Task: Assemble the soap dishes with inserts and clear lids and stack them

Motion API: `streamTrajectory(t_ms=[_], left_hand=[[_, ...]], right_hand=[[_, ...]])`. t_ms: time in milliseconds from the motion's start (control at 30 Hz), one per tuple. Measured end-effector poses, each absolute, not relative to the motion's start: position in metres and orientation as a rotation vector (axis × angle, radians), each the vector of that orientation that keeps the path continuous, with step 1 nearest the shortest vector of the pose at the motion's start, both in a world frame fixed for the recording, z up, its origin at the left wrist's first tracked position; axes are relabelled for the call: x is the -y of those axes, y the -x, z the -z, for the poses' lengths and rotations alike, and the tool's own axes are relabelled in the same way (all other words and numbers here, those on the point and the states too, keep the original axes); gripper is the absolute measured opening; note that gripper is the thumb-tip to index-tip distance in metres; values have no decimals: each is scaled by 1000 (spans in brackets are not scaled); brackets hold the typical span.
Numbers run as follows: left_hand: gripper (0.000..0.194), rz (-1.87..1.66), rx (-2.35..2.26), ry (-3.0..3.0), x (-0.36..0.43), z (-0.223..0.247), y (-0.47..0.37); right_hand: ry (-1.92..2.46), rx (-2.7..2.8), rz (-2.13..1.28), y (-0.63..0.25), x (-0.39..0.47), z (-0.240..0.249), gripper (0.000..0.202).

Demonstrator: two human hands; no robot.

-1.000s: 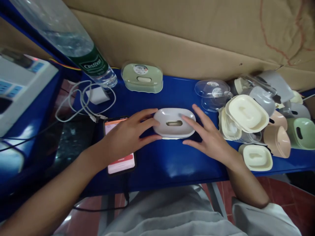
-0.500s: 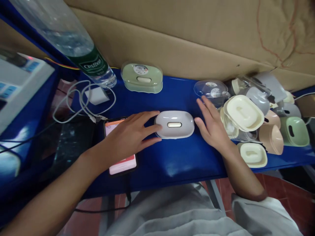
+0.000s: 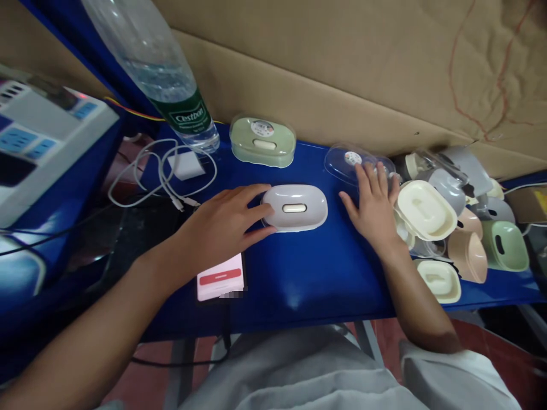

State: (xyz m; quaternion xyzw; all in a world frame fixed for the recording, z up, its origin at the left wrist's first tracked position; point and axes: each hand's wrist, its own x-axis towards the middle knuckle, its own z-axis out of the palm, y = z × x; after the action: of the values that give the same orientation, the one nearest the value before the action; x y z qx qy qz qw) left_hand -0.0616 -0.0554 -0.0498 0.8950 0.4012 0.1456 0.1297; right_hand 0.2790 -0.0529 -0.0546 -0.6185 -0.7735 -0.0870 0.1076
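Observation:
A grey oval soap box (image 3: 294, 208) with a cream slot piece in its middle lies on the blue table (image 3: 299, 267). My left hand (image 3: 222, 225) rests against its left end, fingertips touching it. My right hand (image 3: 374, 205) has its fingers spread on a clear plastic lid (image 3: 344, 162) with a round sticker, just right of the grey box. Neither hand has closed round anything.
A finished green box (image 3: 262, 140) stands at the back beside a water bottle (image 3: 171, 80). A heap of cream, pink, grey and green box parts (image 3: 453, 222) fills the right. A phone (image 3: 220, 276), a white charger and cable (image 3: 171, 173) and a machine (image 3: 38, 148) lie left.
My right hand left the grey box and moved back and right onto the clear lid. The grey box settled flat with its cream insert in place. My left hand stayed at its left end.

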Motion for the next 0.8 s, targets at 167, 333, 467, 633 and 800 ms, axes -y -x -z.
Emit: streamTrajectory(t_ms=[167,333,467,633,800], left_hand=[[30,-430,-1181,-2594,53,52,67],[33,-421,-1199,-2483,55,48,66],[60,-440,-1234,-2287,55,46,64],[90,-507,-1120,-2153,54,52,62],[75,-511,-1050,-2205,55,52,60]], right_hand=[[1759,2314,126,-273,53,63,56],[1660,2205,-163,-270,62,59,55],[1433,2113,-323,-273,76,49,53],[1076,2368,-433,-263,88,52,64],[895,2516,-301,-254,89,57,72]])
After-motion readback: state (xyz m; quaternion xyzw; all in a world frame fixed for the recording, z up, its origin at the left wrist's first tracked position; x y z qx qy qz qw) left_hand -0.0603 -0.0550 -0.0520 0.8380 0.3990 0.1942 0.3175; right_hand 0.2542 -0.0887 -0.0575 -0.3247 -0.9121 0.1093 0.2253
